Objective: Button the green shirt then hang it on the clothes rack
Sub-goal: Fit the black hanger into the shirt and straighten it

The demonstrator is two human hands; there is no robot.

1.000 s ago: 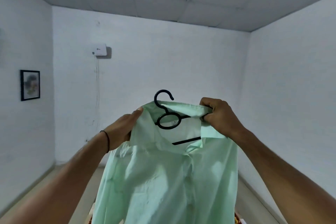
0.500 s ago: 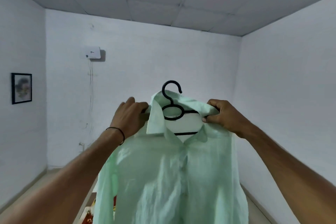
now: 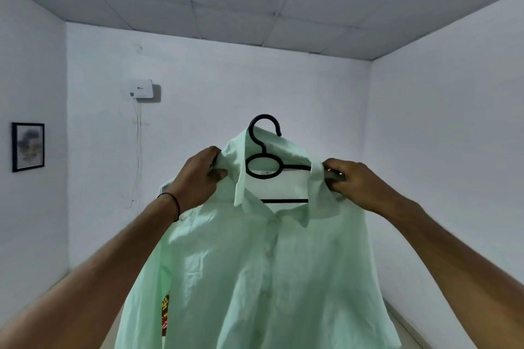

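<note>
A pale green shirt (image 3: 255, 269) hangs in front of me on a black plastic hanger (image 3: 263, 161), its front closed with small buttons down the placket. The hanger's hook pokes up above the collar. My left hand (image 3: 198, 178) grips the shirt's left shoulder beside the collar. My right hand (image 3: 357, 181) pinches the right shoulder and collar over the hanger's arm. Both arms are raised and stretched forward. No clothes rack is in view.
White walls surround me. A small white box (image 3: 141, 89) with a cable sits on the far wall, and a framed picture (image 3: 27, 147) hangs on the left wall. Something red and patterned (image 3: 165, 312) shows low behind the shirt.
The shirt and hanger have come upright and square to me. My left hand went from the collar edge to gripping the shoulder; the collar now lies neater around the hanger.
</note>
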